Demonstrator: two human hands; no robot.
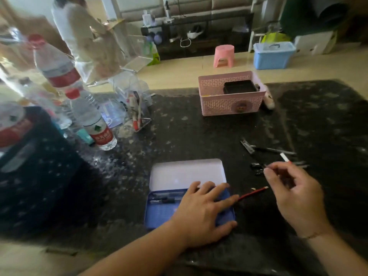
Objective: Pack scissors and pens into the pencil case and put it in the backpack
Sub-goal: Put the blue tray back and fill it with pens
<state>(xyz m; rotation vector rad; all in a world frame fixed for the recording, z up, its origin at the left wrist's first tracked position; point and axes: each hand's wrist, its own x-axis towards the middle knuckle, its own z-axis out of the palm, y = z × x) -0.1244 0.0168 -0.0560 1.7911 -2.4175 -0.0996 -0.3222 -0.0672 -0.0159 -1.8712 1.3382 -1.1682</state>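
Resting flat on the open blue pencil case (169,208) at six o'clock, left hand (201,214) fingers spread; right hand (294,198) pinches a white pen (285,157). Bottle labels unreadable; dark speckled worktop (199,136).

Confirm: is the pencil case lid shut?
No, the pencil case lies open, its lid folded back, with the left hand resting on its tray.

counter (199,132): dark speckled stone, polished
pencil case (179,176): smooth, metal-looking, matt blue
basket (231,102): pink perforated plastic
bottles (59,66): clear glossy plastic
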